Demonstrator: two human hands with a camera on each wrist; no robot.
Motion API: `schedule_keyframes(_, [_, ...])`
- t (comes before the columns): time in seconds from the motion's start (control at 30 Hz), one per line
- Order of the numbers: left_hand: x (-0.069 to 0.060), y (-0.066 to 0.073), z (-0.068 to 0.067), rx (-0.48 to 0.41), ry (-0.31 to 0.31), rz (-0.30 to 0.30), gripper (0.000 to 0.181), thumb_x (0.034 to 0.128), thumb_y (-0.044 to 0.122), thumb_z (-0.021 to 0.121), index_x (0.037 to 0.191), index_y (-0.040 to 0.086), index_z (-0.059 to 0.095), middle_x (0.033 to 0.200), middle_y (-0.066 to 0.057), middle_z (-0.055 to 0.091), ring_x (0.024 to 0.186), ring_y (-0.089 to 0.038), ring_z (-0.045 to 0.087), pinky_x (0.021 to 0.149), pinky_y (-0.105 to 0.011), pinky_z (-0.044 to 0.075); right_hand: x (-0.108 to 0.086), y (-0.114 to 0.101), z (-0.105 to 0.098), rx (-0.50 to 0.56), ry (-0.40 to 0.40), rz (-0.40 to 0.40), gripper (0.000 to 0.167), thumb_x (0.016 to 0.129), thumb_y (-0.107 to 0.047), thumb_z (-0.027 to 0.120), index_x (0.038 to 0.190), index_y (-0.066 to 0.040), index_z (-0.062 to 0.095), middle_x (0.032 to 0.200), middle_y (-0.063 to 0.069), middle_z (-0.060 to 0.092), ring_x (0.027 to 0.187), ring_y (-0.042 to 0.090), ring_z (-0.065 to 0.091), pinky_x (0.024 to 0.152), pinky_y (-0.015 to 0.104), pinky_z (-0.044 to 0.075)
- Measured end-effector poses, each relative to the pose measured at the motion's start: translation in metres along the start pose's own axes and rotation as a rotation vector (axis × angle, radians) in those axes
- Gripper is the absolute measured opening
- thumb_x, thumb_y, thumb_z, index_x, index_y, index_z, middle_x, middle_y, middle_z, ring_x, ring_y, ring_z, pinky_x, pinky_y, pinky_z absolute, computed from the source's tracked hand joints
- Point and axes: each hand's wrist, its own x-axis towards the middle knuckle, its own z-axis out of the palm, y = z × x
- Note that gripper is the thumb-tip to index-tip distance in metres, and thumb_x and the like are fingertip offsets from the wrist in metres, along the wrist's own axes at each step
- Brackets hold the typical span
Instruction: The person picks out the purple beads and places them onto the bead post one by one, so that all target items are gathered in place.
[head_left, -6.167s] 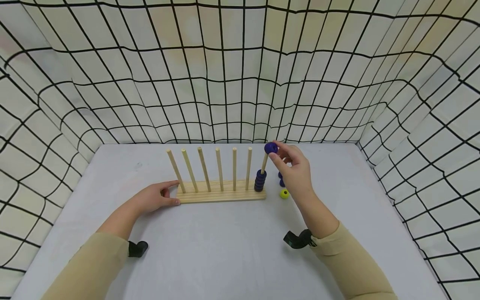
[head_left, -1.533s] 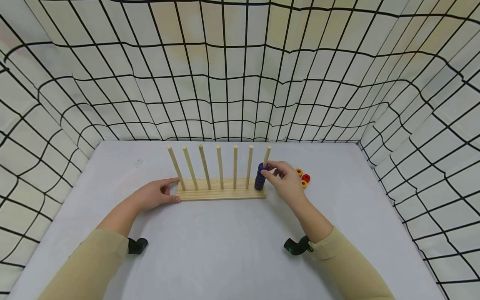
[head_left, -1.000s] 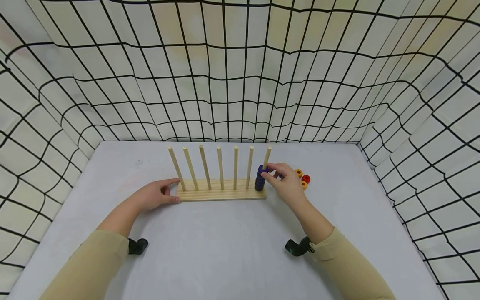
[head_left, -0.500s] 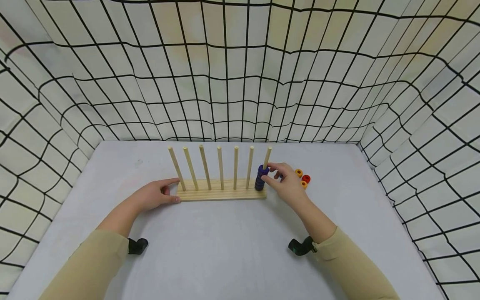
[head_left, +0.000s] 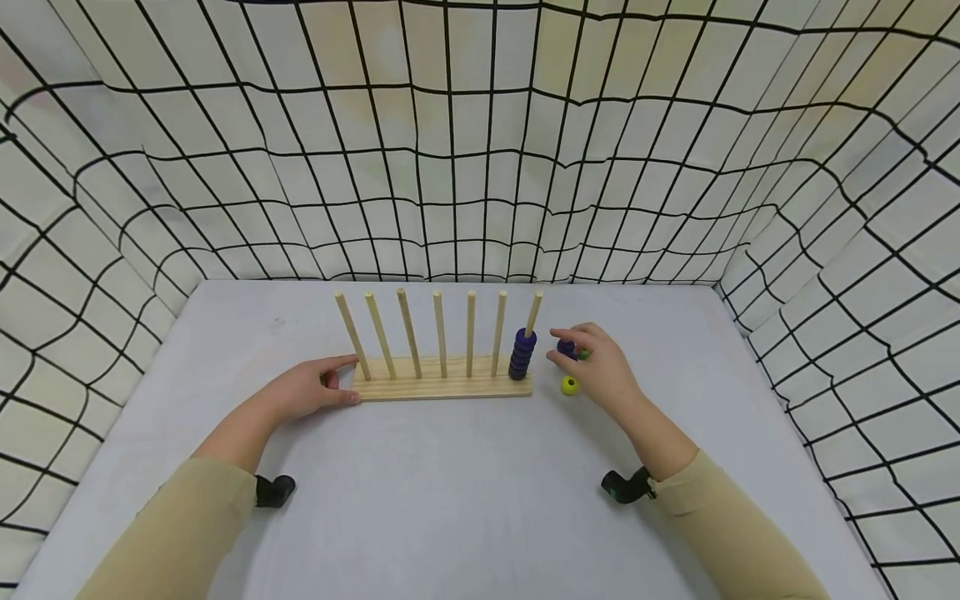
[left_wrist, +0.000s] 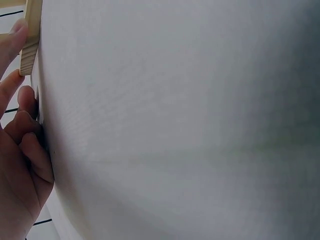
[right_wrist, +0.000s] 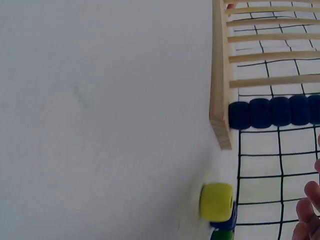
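Note:
A wooden peg rack [head_left: 442, 387] stands on the white table, with a row of upright pegs. Its rightmost peg carries a stack of dark blue beads [head_left: 522, 354], also seen in the right wrist view as blue beads [right_wrist: 270, 112]. At the rack's left end my left hand [head_left: 311, 390] pinches the base between thumb and fingers. My right hand [head_left: 600, 367] is just right of the stack, thumb and forefinger apart, nothing between them. Beneath and beside it lie loose blue beads [head_left: 567, 348], a partly hidden green bead [head_left: 583, 354] and a yellow bead [head_left: 570, 386].
Black netting [head_left: 487, 183] over pale walls encloses the table [head_left: 450, 500] at the back and sides. Small black wrist cameras [head_left: 628, 486] sit at both sleeves. The right hand and forearm cover part of the table.
My right hand has let go of the top blue bead on the peg and moved right, off the stack. The blue stack has grown since the oldest frame. My left hand has stayed put.

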Motion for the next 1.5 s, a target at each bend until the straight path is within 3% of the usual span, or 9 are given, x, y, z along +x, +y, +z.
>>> schedule_keyframes(0.23, [-0.002, 0.002, 0.000, -0.006, -0.001, -0.003, 0.083, 0.0845, 0.046, 0.076, 0.150, 0.007, 0.042, 0.083, -0.005, 0.049, 0.074, -0.019, 0.044, 0.066, -0.035, 0.034, 0.002, 0.016, -0.009, -0.042, -0.013, 0.030, 0.039, 0.092, -0.032, 0.072, 0.126, -0.013, 0.069, 0.121, 0.009, 0.059, 0.106, 0.031, 0.057, 0.082, 0.043, 0.048])
schedule_keyframes(0.43, [-0.001, 0.001, 0.000, -0.008, -0.001, -0.001, 0.083, 0.0847, 0.045, 0.076, 0.150, 0.007, 0.043, 0.083, -0.004, 0.050, 0.073, -0.019, 0.045, 0.066, -0.035, 0.035, 0.004, 0.032, -0.013, -0.086, -0.022, 0.046, 0.036, 0.093, -0.029, 0.071, 0.125, -0.013, 0.070, 0.116, 0.011, 0.060, 0.093, 0.025, 0.052, 0.075, 0.038, 0.043])
schedule_keyframes(0.73, [0.000, -0.001, -0.002, -0.001, -0.002, -0.018, 0.084, 0.0841, 0.046, 0.077, 0.150, 0.009, 0.042, 0.083, -0.005, 0.051, 0.074, -0.020, 0.045, 0.066, -0.035, 0.035, 0.005, 0.053, -0.013, -0.134, -0.074, 0.052, 0.031, 0.093, -0.027, 0.071, 0.121, -0.013, 0.072, 0.108, 0.008, 0.060, 0.089, 0.022, 0.052, 0.073, 0.036, 0.043])
schedule_keyframes(1.1, [-0.002, 0.002, -0.001, -0.015, 0.000, -0.001, 0.082, 0.0846, 0.044, 0.077, 0.149, 0.007, 0.043, 0.083, -0.004, 0.050, 0.074, -0.019, 0.045, 0.067, -0.035, 0.035, 0.010, 0.056, -0.010, -0.253, -0.170, 0.041, 0.032, 0.092, -0.031, 0.072, 0.119, -0.014, 0.073, 0.110, 0.010, 0.060, 0.087, 0.022, 0.053, 0.073, 0.037, 0.045])
schedule_keyframes(1.5, [-0.001, 0.002, -0.001, -0.012, -0.003, -0.013, 0.083, 0.0846, 0.045, 0.077, 0.150, 0.008, 0.042, 0.083, -0.004, 0.050, 0.074, -0.019, 0.045, 0.066, -0.035, 0.035, 0.016, 0.057, -0.006, -0.268, -0.178, 0.025, 0.034, 0.091, -0.030, 0.073, 0.119, -0.011, 0.072, 0.106, 0.009, 0.061, 0.084, 0.020, 0.053, 0.071, 0.035, 0.044])
